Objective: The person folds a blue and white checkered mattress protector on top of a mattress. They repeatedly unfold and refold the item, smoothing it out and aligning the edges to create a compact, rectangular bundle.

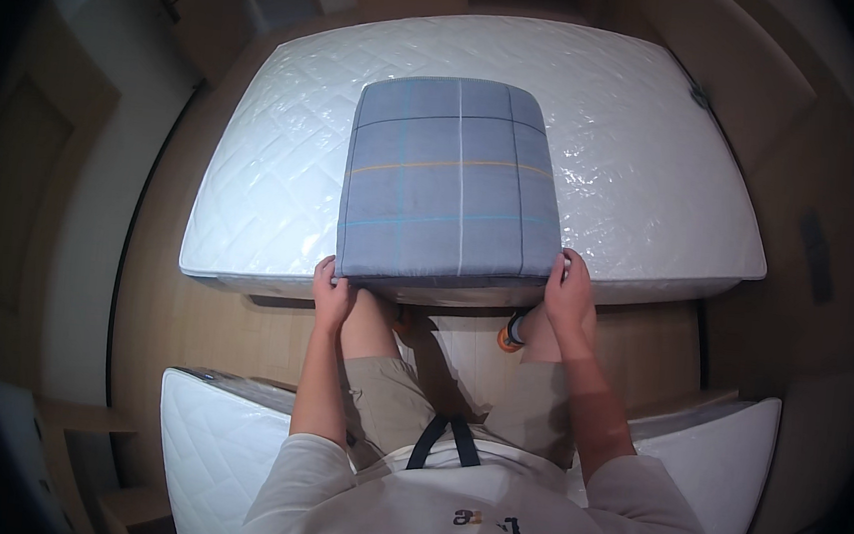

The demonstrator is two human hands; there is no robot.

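In front of me a folded grey plaid cloth [433, 185], crossed by white, orange, blue and dark lines, lies on a white quilted mattress [278, 150] in clear plastic. Its near edge reaches the mattress's front edge. My left hand [332, 297] pinches the near left corner of the cloth between thumb and fingers. At the near right corner, my right hand [572, 290] grips the cloth the same way. Whether the cloth is a sheet or a quilt cover I cannot tell.
I sit on a second plastic-wrapped mattress [220, 454] behind me. Wooden floor [219, 326] runs between the two beds, with my feet on it. A wooden door [183, 14] stands at the far left. Wooden shelving [87, 421] is at the near left, and a headboard [737, 58] lies along the right.
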